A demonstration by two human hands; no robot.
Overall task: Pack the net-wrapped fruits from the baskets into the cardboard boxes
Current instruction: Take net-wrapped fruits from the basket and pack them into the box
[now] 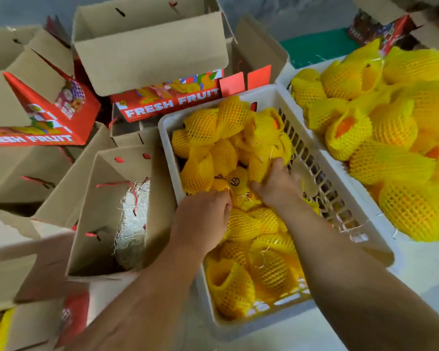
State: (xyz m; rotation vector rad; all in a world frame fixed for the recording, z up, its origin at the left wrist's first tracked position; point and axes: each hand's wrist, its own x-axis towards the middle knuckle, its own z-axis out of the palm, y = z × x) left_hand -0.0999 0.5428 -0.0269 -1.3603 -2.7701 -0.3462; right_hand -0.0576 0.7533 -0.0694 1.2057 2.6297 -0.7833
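A white slatted basket [322, 178] in the middle holds several fruits in yellow foam nets [205, 127]. Both my hands are down inside it. My left hand [203, 219] curls its fingers round a net-wrapped fruit [238, 186] at the basket's centre. My right hand [276, 183] grips another yellow net-wrapped fruit [271, 150] near the basket's right wall. Left of the basket stands an open cardboard box [107, 198] with pale shredded padding [132, 224] at its bottom and no fruit visible in it.
A second white basket [365, 196] heaped with net-wrapped fruits sits on the right. Several open cardboard boxes, some printed red with FRESH FRUIT [170, 102], crowd the left and far side. A green surface [312, 46] shows at the back right.
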